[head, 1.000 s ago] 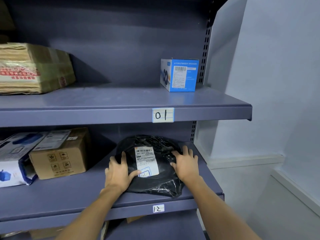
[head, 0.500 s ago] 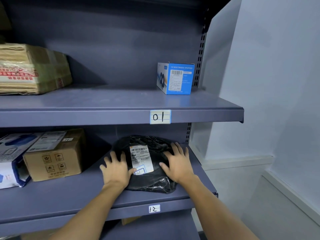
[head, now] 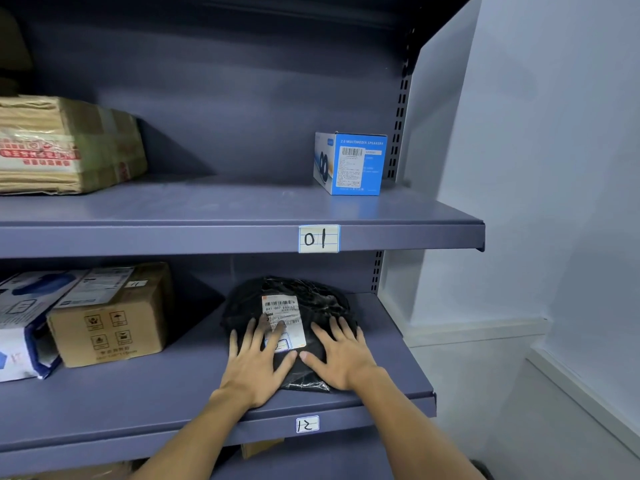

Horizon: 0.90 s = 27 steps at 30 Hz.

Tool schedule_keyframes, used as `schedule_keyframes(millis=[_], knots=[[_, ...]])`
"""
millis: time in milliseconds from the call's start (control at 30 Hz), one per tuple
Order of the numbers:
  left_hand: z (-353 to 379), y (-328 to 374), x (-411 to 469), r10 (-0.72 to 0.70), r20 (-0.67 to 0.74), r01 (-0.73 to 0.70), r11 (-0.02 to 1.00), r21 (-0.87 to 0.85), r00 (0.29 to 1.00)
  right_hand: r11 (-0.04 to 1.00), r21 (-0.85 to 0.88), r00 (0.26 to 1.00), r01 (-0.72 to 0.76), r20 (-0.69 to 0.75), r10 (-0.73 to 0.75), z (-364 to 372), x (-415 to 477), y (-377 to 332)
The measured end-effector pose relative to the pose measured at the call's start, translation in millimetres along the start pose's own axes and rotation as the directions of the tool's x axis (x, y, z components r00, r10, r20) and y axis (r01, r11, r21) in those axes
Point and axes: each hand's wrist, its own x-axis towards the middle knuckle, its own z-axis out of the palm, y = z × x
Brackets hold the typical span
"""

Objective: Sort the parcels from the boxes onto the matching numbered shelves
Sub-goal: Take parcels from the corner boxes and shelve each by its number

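Further onto the black parcel (head: pixel 311 296) now, my left hand (head: pixel 254 367) and right hand (head: pixel 341 358) press it, fingers flat. Left fingertips (head: pixel 264 323) hide part of its label (head: pixel 282 306).

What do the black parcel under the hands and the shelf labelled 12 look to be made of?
Black parcel: thin glossy plastic film, judging by its crinkles and glints. Shelf 12: probably painted sheet metal, matte grey-blue, with a folded front lip.

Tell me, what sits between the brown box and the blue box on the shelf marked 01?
Nothing. In the head view, only bare shelf stretches between the brown box and the blue box.
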Motion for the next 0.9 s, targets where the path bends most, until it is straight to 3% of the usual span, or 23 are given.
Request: schedule_keyframes(millis=[300,633,900], knots=[[7.6,-6.7,25.6,-0.02,0.052,0.024,0.997,-0.078,0.998,1.0,0.014,1.0,-0.008,0.002,0.008,9.5,26.5,3.9],[2.5,-2.4,23.8,-0.01,0.047,0.01,1.0,0.007,0.999,0.999,0.025,0.999,-0.034,0.025,0.034,-0.3,23.0,1.3],[-21.8,4.9,9.8,0.16,-0.041,-0.153,0.978,0.139,0.986,0.998,0.019,0.99,-0.066,-0.127,0.068,-17.0,-18.1,15.0]])
